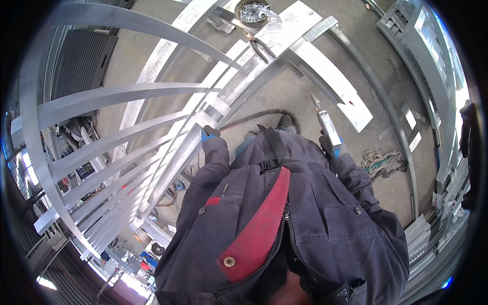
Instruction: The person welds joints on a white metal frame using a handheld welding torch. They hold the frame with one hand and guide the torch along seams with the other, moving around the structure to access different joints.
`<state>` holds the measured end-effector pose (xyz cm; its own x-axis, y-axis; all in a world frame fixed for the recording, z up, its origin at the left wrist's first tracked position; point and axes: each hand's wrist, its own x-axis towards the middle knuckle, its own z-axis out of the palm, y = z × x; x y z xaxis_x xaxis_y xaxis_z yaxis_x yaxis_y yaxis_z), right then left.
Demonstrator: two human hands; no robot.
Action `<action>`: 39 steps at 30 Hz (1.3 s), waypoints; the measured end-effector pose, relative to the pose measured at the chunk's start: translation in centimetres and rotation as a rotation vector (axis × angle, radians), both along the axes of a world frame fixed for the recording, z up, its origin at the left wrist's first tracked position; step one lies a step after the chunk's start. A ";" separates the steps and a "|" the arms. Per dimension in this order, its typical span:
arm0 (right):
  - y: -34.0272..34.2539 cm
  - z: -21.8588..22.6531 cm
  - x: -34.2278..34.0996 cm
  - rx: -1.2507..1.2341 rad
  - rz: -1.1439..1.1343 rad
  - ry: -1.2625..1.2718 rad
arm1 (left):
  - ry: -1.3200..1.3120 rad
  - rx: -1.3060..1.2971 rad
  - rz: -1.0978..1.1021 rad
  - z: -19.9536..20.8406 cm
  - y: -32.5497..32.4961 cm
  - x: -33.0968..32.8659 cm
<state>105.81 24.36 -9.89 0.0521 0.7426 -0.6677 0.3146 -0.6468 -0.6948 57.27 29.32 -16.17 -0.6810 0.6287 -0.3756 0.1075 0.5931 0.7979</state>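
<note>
My right hand point(325, 141), in a dark and blue glove, is closed around a white tube-bodied tool point(329, 127) with a narrow coppery tip pointing forward. I cannot make out its exact kind. Gloved in the same colours, my left hand point(211, 133) is at the near edge of a pale metal rail point(189, 133); its fingers are too small to read. From that rail, several curved metal slats point(127, 93) rise on the left. Black-handled pliers point(262, 51) lie farther along the metalwork, beyond both hands.
A round tub of metal fasteners point(252, 14) stands at the far end of the frame. White metal strips point(333, 71) jut out ahead on the right. A dark hose point(269, 111) curves across the floor, and a coiled rope or strap bundle point(382, 163) lies right.
</note>
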 end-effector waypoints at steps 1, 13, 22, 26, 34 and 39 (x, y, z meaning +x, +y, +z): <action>0.2 0.0 0.0 -0.027 0.006 -0.010 | 0.009 0.008 0.026 0.1 0.0 0.0; 0.9 -0.1 0.1 -0.038 0.016 0.021 | 0.177 -0.157 -0.032 0.4 0.8 -0.3; 1.2 0.2 -0.1 -0.104 0.022 0.005 | 0.221 -0.427 -0.069 2.9 2.2 -0.3; 0.7 -0.9 0.2 -0.070 0.016 0.029 | 0.483 -0.556 -0.177 2.7 2.8 -0.9; 0.5 -1.0 -0.2 -0.096 0.006 0.018 | 0.579 -0.650 -0.242 1.7 3.7 -1.9; 0.2 -0.5 -0.2 -0.072 0.023 0.016 | 0.580 -0.617 -0.278 2.6 3.8 -1.9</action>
<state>105.63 24.52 -10.38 0.0243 0.6932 -0.7204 0.3194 -0.6882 -0.6515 55.41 33.13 -13.58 -0.7224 0.5992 -0.3450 0.5992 0.7915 0.1203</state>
